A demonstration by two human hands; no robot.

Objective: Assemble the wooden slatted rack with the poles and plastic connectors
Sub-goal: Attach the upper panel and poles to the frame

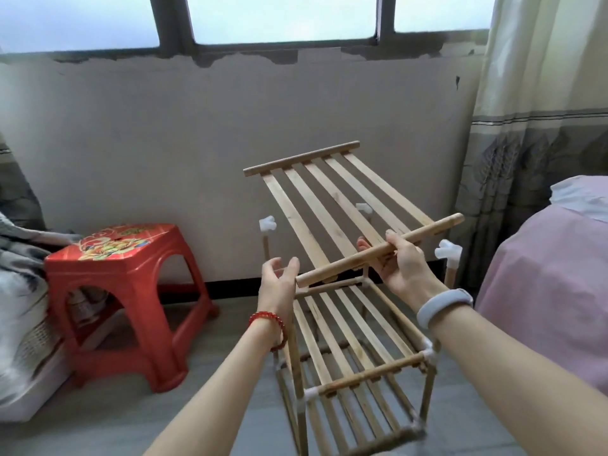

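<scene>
A partly built wooden rack (355,357) stands on the floor with two slatted shelves joined by poles and white plastic connectors. A loose slatted shelf panel (329,205) hangs tilted above it. My right hand (399,261) grips the panel's near round rail. My left hand (279,281) is open beside the rail's left end, fingers spread, barely touching or just short of it. Upright poles carry free white connectors at the far left (267,224), far right (364,209) and near right (448,253). The near-left pole top is hidden behind my left hand.
A red plastic stool (125,291) stands left of the rack. Bedding lies at the far left (23,307). A pink-covered bed (552,274) and a curtain (533,126) close in on the right. A wall with a window runs behind.
</scene>
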